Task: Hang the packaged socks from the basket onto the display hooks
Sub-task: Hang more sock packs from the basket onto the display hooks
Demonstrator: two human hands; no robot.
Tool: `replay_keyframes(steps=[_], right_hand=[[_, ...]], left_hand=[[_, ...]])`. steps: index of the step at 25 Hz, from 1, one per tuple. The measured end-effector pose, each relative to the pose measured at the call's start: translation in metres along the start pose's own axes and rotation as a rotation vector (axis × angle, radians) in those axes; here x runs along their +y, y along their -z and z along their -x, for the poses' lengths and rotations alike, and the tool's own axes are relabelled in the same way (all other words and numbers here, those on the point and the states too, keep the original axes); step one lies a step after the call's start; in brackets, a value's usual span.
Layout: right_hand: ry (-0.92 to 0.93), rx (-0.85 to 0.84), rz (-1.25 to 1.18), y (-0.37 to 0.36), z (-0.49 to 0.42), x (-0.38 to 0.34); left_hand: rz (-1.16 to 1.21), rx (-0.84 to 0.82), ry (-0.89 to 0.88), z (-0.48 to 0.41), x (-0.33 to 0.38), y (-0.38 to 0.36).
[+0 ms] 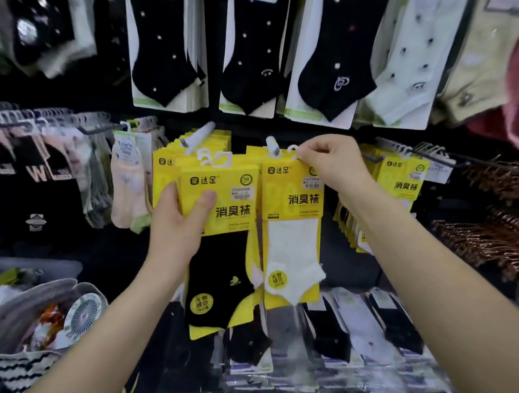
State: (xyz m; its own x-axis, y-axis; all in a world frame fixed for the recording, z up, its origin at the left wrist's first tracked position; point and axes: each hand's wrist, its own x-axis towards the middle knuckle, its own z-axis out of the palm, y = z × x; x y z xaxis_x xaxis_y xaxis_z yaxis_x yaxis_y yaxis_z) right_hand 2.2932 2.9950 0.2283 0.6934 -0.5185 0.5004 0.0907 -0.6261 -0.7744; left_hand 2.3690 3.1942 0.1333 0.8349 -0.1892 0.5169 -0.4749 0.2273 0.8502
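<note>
Basket [1,329] sits low left, apart from the rack. Left hand [174,229] grips black packs [223,256], thumb across the front, below a crowded hook [200,134]. Right hand [326,161] pinches the white pack [291,247] by its hanger, just beside the next hook [271,146], hemmed by hanging packs.

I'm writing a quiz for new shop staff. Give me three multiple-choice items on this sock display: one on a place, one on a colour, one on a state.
1. Where in the view is the basket? A. lower left B. upper right C. centre
2. What colour is the sock in the pack that the right hand pinches? A. pink B. white C. black
3. What is the left hand doing? A. hanging idle B. resting on the basket C. gripping black-sock packs

Answers: A, its striped wall sits in the lower-left corner; B, a white sock shows below the yellow card; C, thumb and fingers curl round the packs' edge.
</note>
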Motion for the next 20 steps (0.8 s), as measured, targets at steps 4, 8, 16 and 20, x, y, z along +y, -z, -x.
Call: replay_keyframes(steps=[4,8,16,20], right_hand=[[-0.043,-0.005,0.031,-0.019,-0.009,-0.003],[-0.088,-0.007,0.036,-0.027,-0.013,0.004],[-0.098,0.023,0.164,-0.033,-0.021,0.007],[-0.008,0.189,0.175,-0.028,-0.009,0.012]], left_hand=[[0.003,0.017,-0.031,0.000,0.000,0.018],[0.010,0.024,-0.015,0.006,-0.005,0.027],[0.013,-0.061,0.067,-0.003,0.000,-0.003],[0.022,-0.092,0.088,-0.008,0.000,-0.018]])
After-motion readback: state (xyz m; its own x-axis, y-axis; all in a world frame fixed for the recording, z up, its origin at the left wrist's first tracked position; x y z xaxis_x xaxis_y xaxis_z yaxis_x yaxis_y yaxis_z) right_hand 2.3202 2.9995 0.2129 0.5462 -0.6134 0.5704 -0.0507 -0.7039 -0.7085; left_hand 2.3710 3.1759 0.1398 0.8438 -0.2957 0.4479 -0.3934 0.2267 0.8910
